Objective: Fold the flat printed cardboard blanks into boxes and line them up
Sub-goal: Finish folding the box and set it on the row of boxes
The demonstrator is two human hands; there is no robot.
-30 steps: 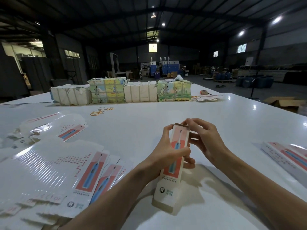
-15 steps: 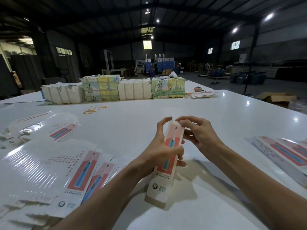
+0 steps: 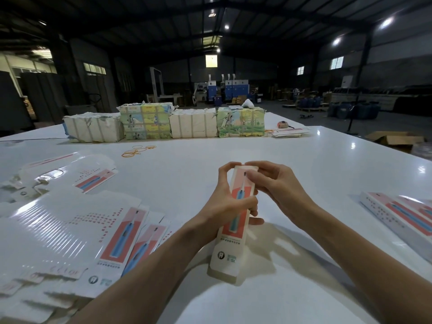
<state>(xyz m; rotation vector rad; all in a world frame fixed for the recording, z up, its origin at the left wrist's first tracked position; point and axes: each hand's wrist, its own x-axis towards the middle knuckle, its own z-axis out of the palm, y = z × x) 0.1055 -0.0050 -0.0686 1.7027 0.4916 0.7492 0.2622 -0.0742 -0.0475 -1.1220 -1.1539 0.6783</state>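
Twofold hold on box (image 3: 228,256): gripped round middle with left hand (image 3: 224,202), pinched at top with right hand (image 3: 278,185)

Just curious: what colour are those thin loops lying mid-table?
Orange-yellow; the rubber bands show in the head view.

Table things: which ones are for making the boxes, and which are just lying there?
For the job: the box held by the left hand and right hand; flat blanks at the left; finished boxes at the right.

Just lying about: rubber bands; wrapped bundles at the far edge; open carton on the floor.
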